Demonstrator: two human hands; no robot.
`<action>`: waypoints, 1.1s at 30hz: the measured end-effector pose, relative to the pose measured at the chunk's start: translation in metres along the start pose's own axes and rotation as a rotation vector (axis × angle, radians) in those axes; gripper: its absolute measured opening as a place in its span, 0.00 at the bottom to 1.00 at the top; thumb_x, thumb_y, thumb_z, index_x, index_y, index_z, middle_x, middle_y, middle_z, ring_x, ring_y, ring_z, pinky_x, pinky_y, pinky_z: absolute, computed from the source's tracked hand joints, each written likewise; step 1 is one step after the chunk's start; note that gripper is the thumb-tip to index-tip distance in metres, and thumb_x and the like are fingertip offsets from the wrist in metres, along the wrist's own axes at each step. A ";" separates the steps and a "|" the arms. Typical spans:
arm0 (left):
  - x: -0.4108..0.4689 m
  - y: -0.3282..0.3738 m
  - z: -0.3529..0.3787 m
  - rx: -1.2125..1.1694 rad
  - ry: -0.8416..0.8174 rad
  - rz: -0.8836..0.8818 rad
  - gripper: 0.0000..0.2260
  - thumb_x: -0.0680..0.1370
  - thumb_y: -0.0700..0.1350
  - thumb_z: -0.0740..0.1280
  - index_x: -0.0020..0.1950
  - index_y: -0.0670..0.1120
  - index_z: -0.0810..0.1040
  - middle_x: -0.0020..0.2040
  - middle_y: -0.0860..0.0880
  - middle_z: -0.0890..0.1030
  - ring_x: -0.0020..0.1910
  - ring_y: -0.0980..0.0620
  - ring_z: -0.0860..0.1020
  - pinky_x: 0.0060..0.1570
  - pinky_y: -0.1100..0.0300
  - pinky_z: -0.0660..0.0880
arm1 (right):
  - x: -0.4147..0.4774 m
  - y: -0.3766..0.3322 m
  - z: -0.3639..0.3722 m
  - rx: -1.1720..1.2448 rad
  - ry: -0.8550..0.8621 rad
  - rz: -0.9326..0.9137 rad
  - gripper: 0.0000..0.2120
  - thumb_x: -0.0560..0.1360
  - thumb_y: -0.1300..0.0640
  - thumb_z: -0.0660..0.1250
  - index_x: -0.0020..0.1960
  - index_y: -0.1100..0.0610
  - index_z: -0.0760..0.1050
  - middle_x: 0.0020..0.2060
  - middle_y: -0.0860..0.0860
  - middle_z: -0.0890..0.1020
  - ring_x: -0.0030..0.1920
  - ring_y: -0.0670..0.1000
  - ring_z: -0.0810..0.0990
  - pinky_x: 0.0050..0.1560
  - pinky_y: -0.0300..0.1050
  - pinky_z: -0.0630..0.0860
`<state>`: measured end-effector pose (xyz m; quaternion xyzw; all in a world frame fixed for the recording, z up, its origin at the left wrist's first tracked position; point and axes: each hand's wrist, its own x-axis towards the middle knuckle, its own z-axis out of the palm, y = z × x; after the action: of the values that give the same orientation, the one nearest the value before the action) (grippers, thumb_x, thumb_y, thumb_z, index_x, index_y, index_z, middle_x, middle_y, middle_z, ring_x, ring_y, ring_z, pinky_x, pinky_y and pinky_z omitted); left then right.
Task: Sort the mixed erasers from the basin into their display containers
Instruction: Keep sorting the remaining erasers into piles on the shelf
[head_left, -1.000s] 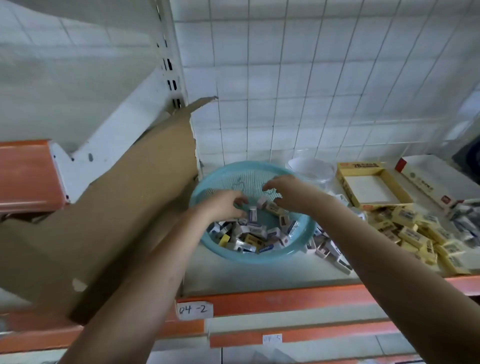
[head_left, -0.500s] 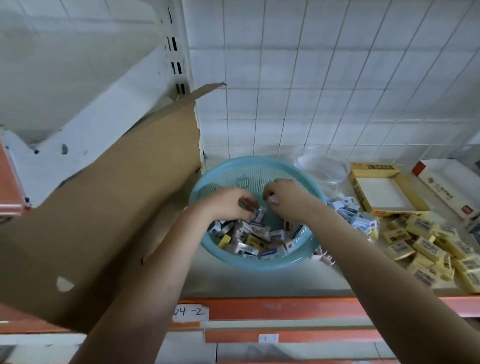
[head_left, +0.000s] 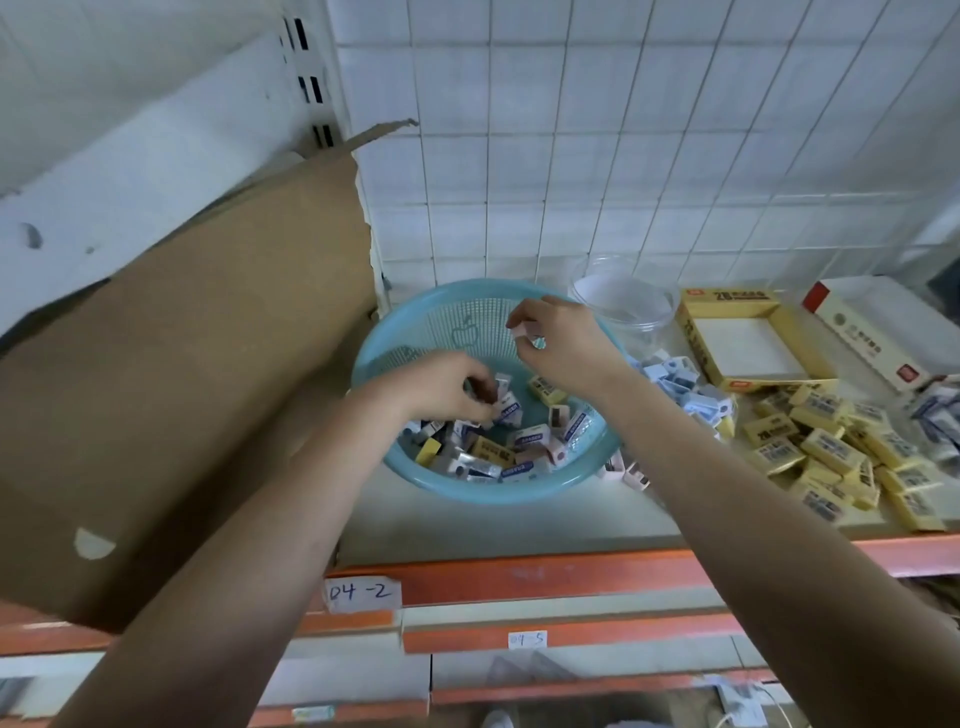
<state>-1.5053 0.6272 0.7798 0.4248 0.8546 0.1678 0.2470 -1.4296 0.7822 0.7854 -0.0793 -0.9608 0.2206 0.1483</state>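
Head view: left hand (head_left: 441, 387), right hand (head_left: 563, 348), each pinch on a small pale eraser (head_left: 504, 399).

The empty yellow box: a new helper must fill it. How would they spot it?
On the orange-edged shelf, find the turquoise basin. Right of it, just past the clear round tub, sits the yellow box. It alone is an open square tray with yellow walls and a bare white floor; the carton beside it is white with red ends.

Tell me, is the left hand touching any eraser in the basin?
Touching. Head view shows the left hand pinching a white-and-blue eraser inside the basin.
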 end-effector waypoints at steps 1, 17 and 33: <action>0.001 -0.002 0.000 -0.001 0.037 -0.002 0.10 0.72 0.51 0.72 0.52 0.52 0.80 0.49 0.56 0.79 0.48 0.55 0.77 0.49 0.59 0.74 | 0.000 0.000 0.000 0.001 -0.002 0.004 0.11 0.73 0.63 0.63 0.55 0.58 0.77 0.49 0.55 0.79 0.47 0.55 0.80 0.53 0.52 0.76; 0.002 0.010 -0.015 -0.016 0.111 0.132 0.06 0.76 0.47 0.69 0.50 0.56 0.76 0.49 0.58 0.79 0.48 0.59 0.77 0.41 0.66 0.72 | -0.017 -0.008 -0.054 0.194 -0.086 0.118 0.07 0.74 0.60 0.64 0.49 0.52 0.78 0.34 0.39 0.76 0.33 0.37 0.72 0.31 0.22 0.67; 0.053 0.055 0.009 0.407 -0.200 0.256 0.13 0.74 0.42 0.69 0.57 0.51 0.80 0.55 0.50 0.77 0.52 0.50 0.76 0.55 0.53 0.75 | -0.044 0.026 -0.071 0.177 0.051 0.168 0.07 0.74 0.62 0.64 0.47 0.52 0.77 0.35 0.37 0.75 0.39 0.41 0.76 0.45 0.36 0.75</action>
<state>-1.4926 0.7024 0.7851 0.5850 0.7814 -0.0207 0.2163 -1.3631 0.8242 0.8237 -0.1517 -0.9234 0.3141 0.1599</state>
